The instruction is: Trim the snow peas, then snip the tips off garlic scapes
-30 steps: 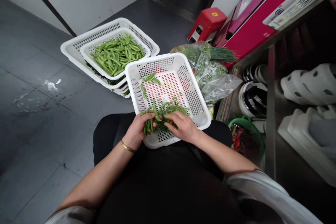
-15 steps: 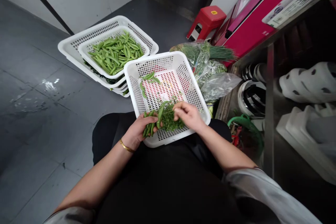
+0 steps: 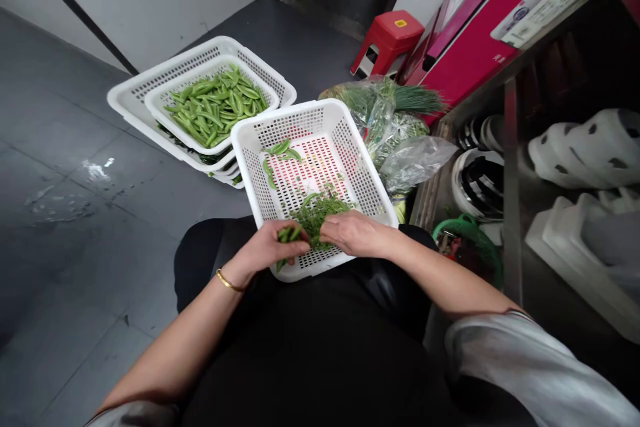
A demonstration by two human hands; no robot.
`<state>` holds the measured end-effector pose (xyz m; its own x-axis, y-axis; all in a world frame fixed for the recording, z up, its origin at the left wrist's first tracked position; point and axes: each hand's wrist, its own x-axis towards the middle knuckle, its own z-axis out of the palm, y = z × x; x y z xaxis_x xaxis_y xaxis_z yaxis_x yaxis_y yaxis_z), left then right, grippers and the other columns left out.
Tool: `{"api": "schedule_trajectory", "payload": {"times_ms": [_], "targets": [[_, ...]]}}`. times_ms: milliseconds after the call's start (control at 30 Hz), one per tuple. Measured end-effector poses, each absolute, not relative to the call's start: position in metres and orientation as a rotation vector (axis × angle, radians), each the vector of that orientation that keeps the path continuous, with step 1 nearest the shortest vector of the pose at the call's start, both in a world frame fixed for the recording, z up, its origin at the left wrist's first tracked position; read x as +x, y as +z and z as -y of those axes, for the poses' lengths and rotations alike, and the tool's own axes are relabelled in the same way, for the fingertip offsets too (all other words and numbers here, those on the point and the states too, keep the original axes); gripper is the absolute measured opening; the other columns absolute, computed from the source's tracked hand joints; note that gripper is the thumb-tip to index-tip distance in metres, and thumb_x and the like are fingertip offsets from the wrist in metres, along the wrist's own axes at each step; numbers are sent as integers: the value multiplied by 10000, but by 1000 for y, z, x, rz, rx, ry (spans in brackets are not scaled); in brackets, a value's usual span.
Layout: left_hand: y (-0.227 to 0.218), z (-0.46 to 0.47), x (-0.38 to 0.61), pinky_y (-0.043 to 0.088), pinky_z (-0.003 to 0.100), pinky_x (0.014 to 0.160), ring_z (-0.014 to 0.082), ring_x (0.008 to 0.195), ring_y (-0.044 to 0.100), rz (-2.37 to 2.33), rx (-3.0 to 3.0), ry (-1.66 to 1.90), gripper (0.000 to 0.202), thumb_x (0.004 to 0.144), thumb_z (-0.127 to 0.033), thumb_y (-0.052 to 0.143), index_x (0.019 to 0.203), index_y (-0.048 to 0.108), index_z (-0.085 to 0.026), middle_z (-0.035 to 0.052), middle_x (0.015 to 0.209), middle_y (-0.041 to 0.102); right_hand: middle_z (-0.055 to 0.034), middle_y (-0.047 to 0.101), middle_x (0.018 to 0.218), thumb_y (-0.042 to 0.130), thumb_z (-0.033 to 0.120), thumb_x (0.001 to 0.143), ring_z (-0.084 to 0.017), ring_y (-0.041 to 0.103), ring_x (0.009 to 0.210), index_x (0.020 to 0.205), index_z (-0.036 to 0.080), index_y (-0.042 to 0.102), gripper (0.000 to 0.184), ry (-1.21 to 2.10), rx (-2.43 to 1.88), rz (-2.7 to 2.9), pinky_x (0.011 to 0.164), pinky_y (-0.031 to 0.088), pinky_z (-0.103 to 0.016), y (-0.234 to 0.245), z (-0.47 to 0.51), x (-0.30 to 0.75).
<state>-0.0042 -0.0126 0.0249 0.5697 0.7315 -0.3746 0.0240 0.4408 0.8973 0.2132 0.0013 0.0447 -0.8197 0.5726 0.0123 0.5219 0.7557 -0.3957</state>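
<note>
On my lap rests a white perforated basket (image 3: pixel 257 197). My left hand (image 3: pixel 267 245) is closed around several green pea pods (image 3: pixel 289 235) at the basket's near left side. Opposite it, my right hand (image 3: pixel 356 233) is low over the basket, fingers bent together against a heap of green trimmings (image 3: pixel 313 215); its fingertips are partly hidden, so I cannot make out what they pinch. One pod lies on top of the heap. A few loose pods (image 3: pixel 284 149) lie towards the basket's far left corner.
Stacked white baskets (image 3: pixel 127 95) stand on the floor at the far left, the top one full of pea pods (image 3: pixel 215 103). Bagged greens (image 3: pixel 395 123) lie right of my basket. Further right are a red stool (image 3: pixel 393 37), a green basket (image 3: pixel 463 230) and a rack with white containers (image 3: pixel 575 153).
My right hand has come down to the trimmings from just above them. The long pod at my left fingertips is out of that hand, and the left hand has turned palm-down.
</note>
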Motion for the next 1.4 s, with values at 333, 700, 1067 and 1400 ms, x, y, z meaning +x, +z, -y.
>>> {"api": "schedule_trajectory", "payload": {"times_ms": [333,700,1067,1400], "targets": [[34,17,-13,376,219,499,94,516,440,-1204,1013,1146,248,696,-328,731,684,530,-183,-43,579,482,33,545,537,410,395,940,-133,553,502,808,225,606,291,1375,-1183,1880,567,459,-271,25,16,194],[68,-230,-108,507,338,640,222,786,621,-1333,663,1351,411,693,-409,739,963,598,-133,103,837,658,-75,659,907,457,293,911,-194,639,804,1016,193,633,228,1095,-1439,2557,709,451,-286,-9,21,227],[54,-156,-91,525,340,618,223,694,656,-1190,856,1108,451,804,-530,548,946,636,-112,137,819,672,-75,696,845,440,291,921,-186,634,789,788,183,657,276,643,-1663,2670,720,443,-279,0,-117,207],[0,-23,-17,464,230,491,126,535,600,-1135,877,620,350,695,-433,715,825,637,-118,35,676,644,-172,633,1108,527,191,842,-245,609,1019,1060,113,596,242,654,-1907,2365,857,449,-324,-82,-204,128]]}}
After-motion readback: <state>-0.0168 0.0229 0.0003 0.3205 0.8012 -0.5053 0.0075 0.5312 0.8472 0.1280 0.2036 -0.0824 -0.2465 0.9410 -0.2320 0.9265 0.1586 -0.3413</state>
